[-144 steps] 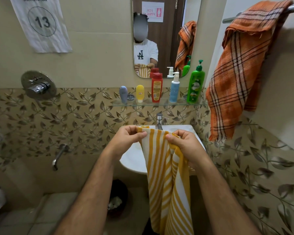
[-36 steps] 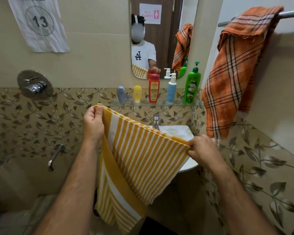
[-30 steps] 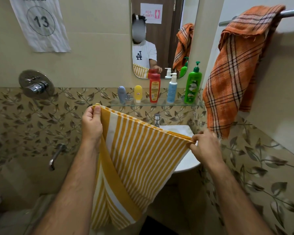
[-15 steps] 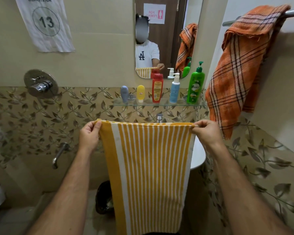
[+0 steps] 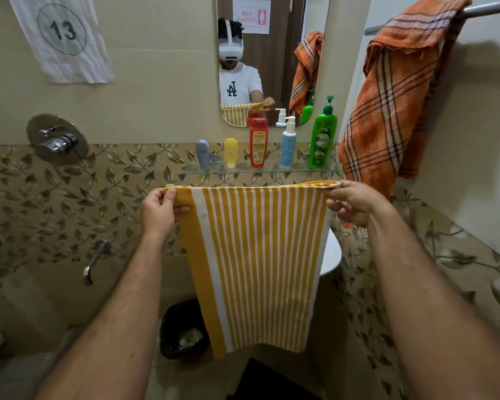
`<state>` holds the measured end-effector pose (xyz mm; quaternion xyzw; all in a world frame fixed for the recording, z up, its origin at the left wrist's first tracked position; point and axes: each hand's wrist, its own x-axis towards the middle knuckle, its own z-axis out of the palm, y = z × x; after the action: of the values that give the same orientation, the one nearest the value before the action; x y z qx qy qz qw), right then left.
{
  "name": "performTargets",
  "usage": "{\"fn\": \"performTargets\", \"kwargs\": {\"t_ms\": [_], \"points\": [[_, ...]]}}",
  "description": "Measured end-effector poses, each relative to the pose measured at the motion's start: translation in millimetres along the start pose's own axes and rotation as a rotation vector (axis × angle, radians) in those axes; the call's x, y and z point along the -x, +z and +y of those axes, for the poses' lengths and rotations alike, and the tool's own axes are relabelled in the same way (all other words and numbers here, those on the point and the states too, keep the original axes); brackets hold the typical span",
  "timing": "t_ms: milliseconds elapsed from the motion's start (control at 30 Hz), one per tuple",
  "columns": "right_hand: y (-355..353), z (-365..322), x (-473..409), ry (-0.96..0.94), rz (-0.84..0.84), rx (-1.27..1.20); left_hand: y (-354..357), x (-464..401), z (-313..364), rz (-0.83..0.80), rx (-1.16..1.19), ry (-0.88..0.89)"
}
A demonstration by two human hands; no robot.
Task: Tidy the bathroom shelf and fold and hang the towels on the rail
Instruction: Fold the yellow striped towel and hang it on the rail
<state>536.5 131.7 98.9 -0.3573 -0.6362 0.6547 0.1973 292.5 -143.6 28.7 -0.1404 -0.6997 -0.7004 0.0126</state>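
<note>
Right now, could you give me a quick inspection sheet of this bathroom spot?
Surface: glass shelf carries five bottles upright in a row.
Job's things: striped towel held taut and flat; orange towel draped unevenly over the rail.
Clutter: bin on the floor with rubbish inside.
Hands: left hand and right hand each pinch a top corner of the striped towel.
Cables: nothing seen.
Surroundings: mirror, basin, wall tap.

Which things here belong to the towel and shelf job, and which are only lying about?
Belong: yellow-and-white striped towel, pinched by left hand and right hand; orange checked towel on metal rail; glass shelf; red bottle; green pump bottle.

Lying about: black waste bin; paper sign numbered 13; chrome wall tap.
</note>
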Motion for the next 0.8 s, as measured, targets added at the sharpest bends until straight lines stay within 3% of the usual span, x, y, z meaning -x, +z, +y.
{"fn": "performTargets", "kwargs": {"t_ms": [133, 233, 300, 467, 633, 800], "points": [[-0.9, 2.3, -9.7, -0.203, 0.015, -0.068, 7.0, -2.8, 5.3, 0.112, -0.125, 0.092], [9.3, 6.9, -13.7, -0.424, 0.327, 0.459, 15.5, -1.1, 10.5, 0.076, -0.233, 0.151], [14.2, 9.9, -14.5, -0.527, 0.460, 0.669, 19.8, -1.7, 14.3, 0.075, -0.210, 0.155], [11.7, 8.2, -13.5, -0.626, 0.453, 0.652, 16.3, -5.1, 23.3, 0.072, -0.165, 0.179], [13.8, -1.9, -10.9, -0.581, 0.246, 0.086, 17.3, -8.1, 33.5, 0.076, -0.121, 0.225], [20.9, -1.5, -19.9, -0.464, 0.197, 0.080, 20.4, -14.6, 34.0, 0.077, -0.184, 0.187]]}}
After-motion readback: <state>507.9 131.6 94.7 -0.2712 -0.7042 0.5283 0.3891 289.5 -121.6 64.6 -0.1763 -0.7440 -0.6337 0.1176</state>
